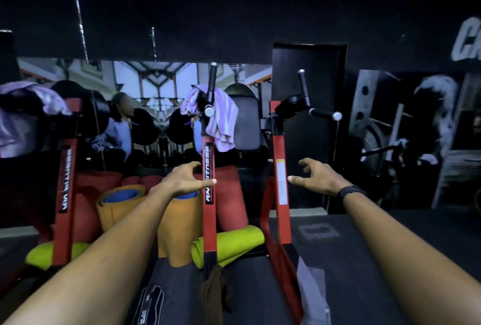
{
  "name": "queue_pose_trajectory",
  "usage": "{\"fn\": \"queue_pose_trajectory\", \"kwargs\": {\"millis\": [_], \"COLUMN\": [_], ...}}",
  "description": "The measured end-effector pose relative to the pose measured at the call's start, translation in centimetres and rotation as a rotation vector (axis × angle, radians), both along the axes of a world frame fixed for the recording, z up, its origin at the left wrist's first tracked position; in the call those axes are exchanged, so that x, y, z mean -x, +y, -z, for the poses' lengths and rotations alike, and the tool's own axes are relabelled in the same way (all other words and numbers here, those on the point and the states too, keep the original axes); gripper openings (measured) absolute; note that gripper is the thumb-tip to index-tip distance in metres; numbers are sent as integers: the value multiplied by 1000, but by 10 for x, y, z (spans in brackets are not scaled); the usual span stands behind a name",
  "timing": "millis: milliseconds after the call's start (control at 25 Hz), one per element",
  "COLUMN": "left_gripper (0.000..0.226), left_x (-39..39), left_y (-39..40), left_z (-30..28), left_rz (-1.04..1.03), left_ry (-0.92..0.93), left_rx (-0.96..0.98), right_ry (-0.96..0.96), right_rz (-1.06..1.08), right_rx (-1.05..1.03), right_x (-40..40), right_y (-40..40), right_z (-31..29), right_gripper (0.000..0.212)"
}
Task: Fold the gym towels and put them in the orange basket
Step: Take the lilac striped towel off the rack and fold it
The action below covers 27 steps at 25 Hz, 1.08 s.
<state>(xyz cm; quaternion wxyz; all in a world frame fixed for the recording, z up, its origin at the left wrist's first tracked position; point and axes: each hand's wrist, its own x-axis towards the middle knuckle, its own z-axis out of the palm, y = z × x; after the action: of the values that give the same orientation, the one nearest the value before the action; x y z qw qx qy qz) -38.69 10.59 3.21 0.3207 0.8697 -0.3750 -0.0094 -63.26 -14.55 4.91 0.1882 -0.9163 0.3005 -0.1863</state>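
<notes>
A purple and white striped gym towel [220, 116] hangs over the left arm pad and handle of a red exercise station [209, 194]. Both my arms reach forward toward it. My left hand [186, 181] is open, fingers loosely spread, just left of the station's left red post and well below the towel. My right hand [316, 177] is open too, held in the air to the right of the right red post [279, 168]. Neither hand touches anything. No orange basket is in view.
A wall mirror [145, 126] behind the station reflects a person, a second towel image [39, 98] and weight plates. Rolled mats stand and lie at the base: orange [122, 207], red [231, 194], lime green [229, 244]. A brown cloth [214, 291] hangs low on the post.
</notes>
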Motion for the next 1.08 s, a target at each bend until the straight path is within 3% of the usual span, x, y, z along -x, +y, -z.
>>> {"fn": "queue_pose_trajectory", "kwargs": {"millis": [360,600,840,1080], "left_gripper": [94,92,86,82], "left_x": [-70,-130,-249,-403], "left_y": [-94,-129,-168,-224], "left_z": [0,-10,-4,-6], "left_rz": [-123,-205,-220,-183], "left_ry": [36,2,-37,-21], "left_rx": [-14,-70,-115,-172], "right_ry": [25,-6,-75,-157], "right_rz": [-109,-171,-190,-140], "right_rx": [63,128,155,324], "right_x": [-98,-199,-345,-527], "right_y": [-143,-190,-220,-240], "right_z": [-14,-17,-11,-18], "right_gripper": [74,63,59,46]}}
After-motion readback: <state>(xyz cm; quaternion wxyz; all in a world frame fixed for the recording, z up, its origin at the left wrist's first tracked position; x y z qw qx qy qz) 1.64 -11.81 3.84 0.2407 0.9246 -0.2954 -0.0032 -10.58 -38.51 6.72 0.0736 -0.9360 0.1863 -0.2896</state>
